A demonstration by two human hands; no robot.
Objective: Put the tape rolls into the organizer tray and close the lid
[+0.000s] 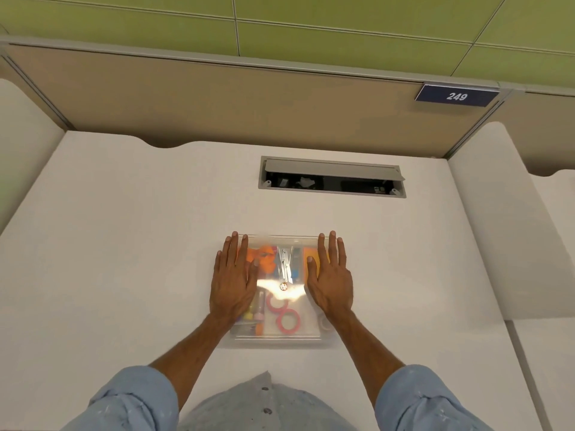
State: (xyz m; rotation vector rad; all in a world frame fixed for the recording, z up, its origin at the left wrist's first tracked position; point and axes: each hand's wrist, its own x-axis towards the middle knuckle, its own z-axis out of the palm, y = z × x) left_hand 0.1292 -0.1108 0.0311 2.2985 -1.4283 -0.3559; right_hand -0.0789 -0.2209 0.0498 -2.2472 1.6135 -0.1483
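Note:
A clear plastic organizer tray (278, 340) lies on the white desk in front of me, with its transparent lid (289, 298) down on top. Through the lid I see two red tape rolls (287, 320) near the front, orange items and a metal stapler further back. My left hand (233, 278) lies flat, fingers spread, on the lid's left side. My right hand (330, 275) lies flat on its right side. A pale tape roll (325, 322) shows at the right, beside my right wrist; whether it is under the lid I cannot tell.
A recessed cable hatch (331, 177) with its flap raised sits in the desk behind the tray. A beige partition (217, 98) with a "249" plate (456, 95) stands at the back. White side dividers rise at left and right.

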